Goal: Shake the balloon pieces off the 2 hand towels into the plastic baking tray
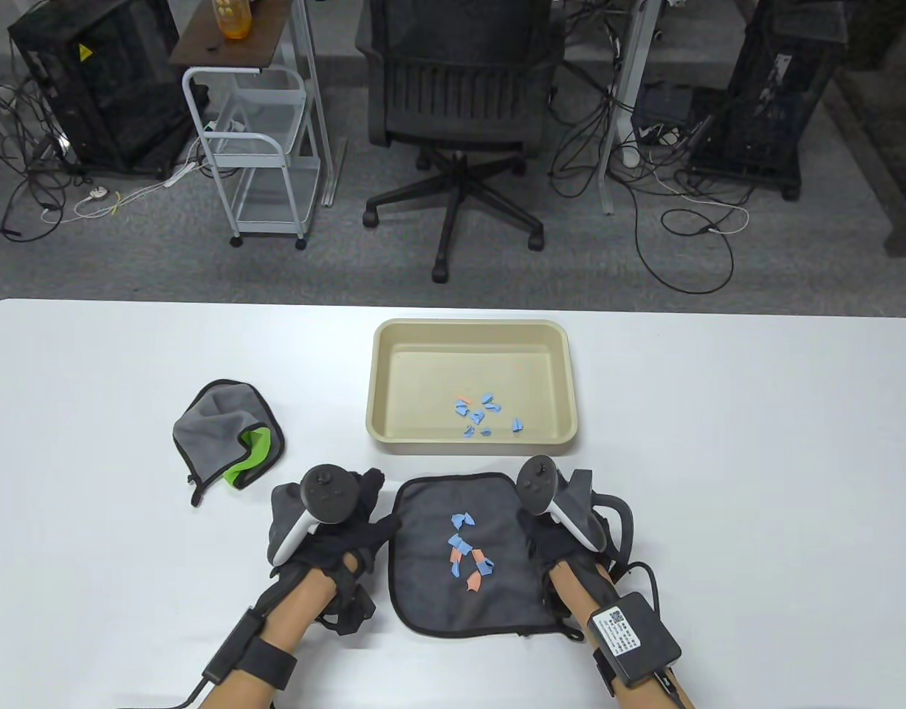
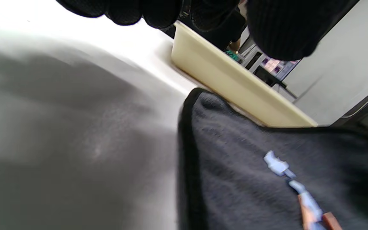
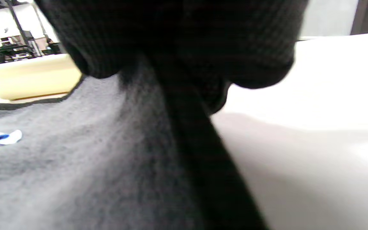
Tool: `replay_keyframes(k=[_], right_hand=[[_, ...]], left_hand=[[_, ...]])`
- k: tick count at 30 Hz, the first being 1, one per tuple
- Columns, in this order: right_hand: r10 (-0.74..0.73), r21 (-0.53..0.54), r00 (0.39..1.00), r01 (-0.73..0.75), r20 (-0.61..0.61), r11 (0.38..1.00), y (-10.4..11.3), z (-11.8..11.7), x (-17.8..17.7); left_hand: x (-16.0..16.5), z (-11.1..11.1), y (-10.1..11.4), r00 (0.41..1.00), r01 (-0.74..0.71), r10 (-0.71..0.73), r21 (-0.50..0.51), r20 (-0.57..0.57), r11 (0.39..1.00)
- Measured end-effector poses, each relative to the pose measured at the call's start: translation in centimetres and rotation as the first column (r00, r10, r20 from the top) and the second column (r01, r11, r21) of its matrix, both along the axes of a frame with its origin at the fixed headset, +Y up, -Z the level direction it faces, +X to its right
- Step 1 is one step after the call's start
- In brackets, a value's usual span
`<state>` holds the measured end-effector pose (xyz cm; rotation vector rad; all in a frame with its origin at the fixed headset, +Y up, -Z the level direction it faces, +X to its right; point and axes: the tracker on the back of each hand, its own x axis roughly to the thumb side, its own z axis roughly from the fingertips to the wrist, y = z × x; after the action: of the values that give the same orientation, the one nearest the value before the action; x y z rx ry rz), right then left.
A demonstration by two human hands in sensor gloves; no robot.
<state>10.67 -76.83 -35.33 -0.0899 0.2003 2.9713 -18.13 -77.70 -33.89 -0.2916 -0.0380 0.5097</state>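
A dark grey hand towel (image 1: 430,591) lies flat near the front edge, with several blue and orange balloon pieces (image 1: 464,552) on its middle. My left hand (image 1: 364,517) sits at its left edge; the fingers (image 2: 145,12) hover above the table, off the cloth (image 2: 241,179). My right hand (image 1: 543,528) is on the right edge, where the fingers (image 3: 184,38) pinch the black hem of the towel (image 3: 75,159). Just beyond stands the beige plastic tray (image 1: 467,323), holding several pieces (image 1: 482,413). A second grey-and-green towel (image 1: 216,421) lies crumpled at the left.
The tray's near wall (image 2: 235,86) runs close along the flat towel's far edge. Off the table's far side stand an office chair (image 1: 460,111) and a white cart (image 1: 253,148). White tabletop (image 1: 755,443) stretches to the right of the tray.
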Motion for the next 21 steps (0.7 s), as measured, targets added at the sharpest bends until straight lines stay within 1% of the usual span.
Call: replay_keyframes(k=[3, 6, 10, 12, 13, 14, 21], right_hand=[[-0.035, -0.015, 0.999, 0.035, -0.026, 0.999, 0.2, 0.1, -0.3], [-0.061, -0.024, 0.998, 0.060, -0.031, 0.998, 0.3, 0.2, -0.3], [-0.074, -0.035, 0.997, 0.073, -0.028, 0.997, 0.2, 0.0, 0.1], [-0.088, -0.041, 0.996, 0.087, -0.020, 0.995, 0.2, -0.1, 0.4], [-0.095, -0.043, 0.995, 0.094, -0.017, 0.995, 0.2, -0.2, 0.5], [-0.097, -0.046, 0.995, 0.096, -0.015, 0.994, 0.1, -0.2, 0.6], [-0.120, -0.066, 0.993, 0.120, -0.001, 0.991, -0.1, -0.4, 1.4]], left_hand=[[1.3, -0.4, -0.5, 0.994, 0.112, -0.112, -0.012, -0.006, 0.994], [2.3, -0.9, -1.0, 0.982, 0.185, -0.185, -0.019, -0.020, 0.983], [2.6, -1.2, -1.9, 0.959, 0.279, -0.281, -0.056, -0.039, 0.959], [2.3, -1.4, -2.3, 0.959, 0.276, -0.280, -0.077, -0.047, 0.958], [2.1, -1.5, -2.5, 0.967, 0.245, -0.250, -0.093, -0.047, 0.965], [2.0, -1.6, -2.5, 0.973, 0.220, -0.226, -0.104, -0.056, 0.970], [1.9, -2.4, -2.3, 0.975, 0.188, -0.204, -0.158, -0.088, 0.969]])
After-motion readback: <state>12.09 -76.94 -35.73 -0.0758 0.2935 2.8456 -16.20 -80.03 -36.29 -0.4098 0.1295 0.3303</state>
